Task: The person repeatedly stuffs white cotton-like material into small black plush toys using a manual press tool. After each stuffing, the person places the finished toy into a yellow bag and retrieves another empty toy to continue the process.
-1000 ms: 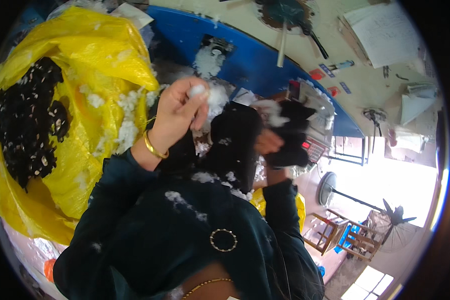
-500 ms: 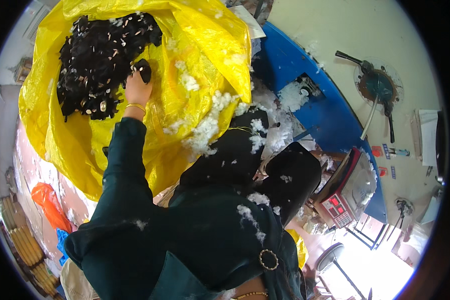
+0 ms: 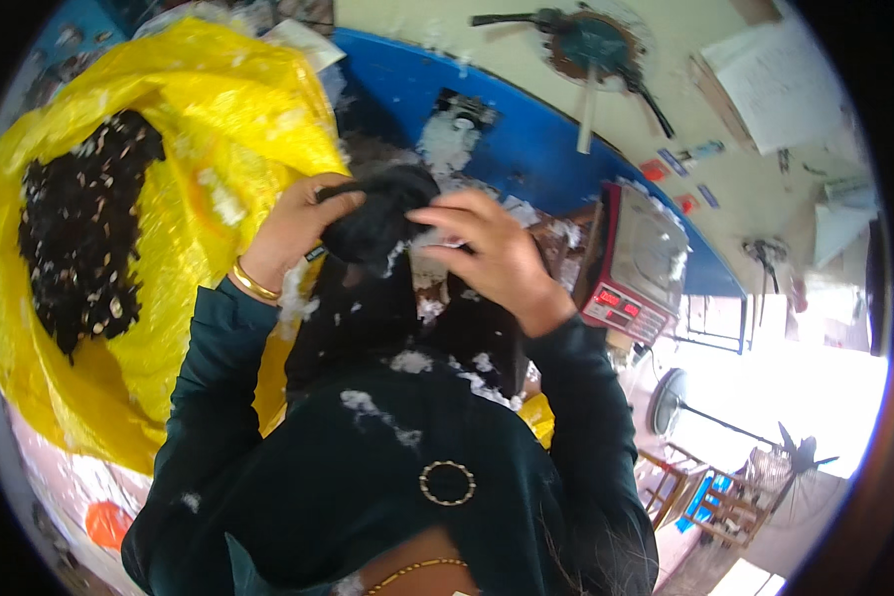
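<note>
Both hands, left hand (image 3: 293,233) and right hand (image 3: 492,253), are gripping the soft black fabric pouch (image 3: 377,219) in front of our chest, which we are judging light, floppy, best pinched at its rim.

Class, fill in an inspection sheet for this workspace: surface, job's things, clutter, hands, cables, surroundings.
Surface: blue bench strewn with white fluff.
Job's things: black fabric piece held up in both hands; yellow sack holding black pieces.
Clutter: white fluff on bench and clothing.
Hands: left hand and right hand both grip the fabric.
Cables: nothing seen.
Surroundings: weighing scale, floor fan.
</note>
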Available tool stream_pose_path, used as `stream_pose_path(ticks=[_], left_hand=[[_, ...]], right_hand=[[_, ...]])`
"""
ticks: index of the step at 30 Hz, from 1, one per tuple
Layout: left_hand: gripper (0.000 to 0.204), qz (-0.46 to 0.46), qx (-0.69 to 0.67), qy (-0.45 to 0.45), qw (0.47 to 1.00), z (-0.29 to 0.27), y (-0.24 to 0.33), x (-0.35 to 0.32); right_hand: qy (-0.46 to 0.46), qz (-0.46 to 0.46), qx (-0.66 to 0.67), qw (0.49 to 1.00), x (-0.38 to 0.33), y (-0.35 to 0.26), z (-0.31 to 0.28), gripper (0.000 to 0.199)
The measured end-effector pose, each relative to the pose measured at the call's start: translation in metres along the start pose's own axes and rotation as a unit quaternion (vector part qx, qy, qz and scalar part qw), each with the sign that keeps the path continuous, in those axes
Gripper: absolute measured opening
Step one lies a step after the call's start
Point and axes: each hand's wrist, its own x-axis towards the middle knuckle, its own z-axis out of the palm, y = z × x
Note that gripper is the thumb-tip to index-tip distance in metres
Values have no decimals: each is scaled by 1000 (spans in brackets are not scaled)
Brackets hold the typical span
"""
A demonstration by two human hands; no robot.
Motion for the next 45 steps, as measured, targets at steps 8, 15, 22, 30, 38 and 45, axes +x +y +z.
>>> stream_pose_path(ticks=[8,15,22,30,38,45], left_hand=[[40,-101,-337,-276,895,47,18,22],[62,172,8,-151,973,122,-10,30],[49,64,-191,-114,973,144,-6,46],[36,-151,-378,-169,898,176,30,70],[38,91,-122,-141,978,190,38,122],[39,305,171,-7,937,186,43,117]], right_hand=[[10,-25,68,997,-14,30,-23,14],[195,241,290,905,-32,45,-6,8],[15,304,285,909,-43,43,-25,20],[178,102,-167,964,-35,50,-72,24],[325,149,-283,890,62,145,-142,27],[295,134,-284,903,63,151,-140,26]])
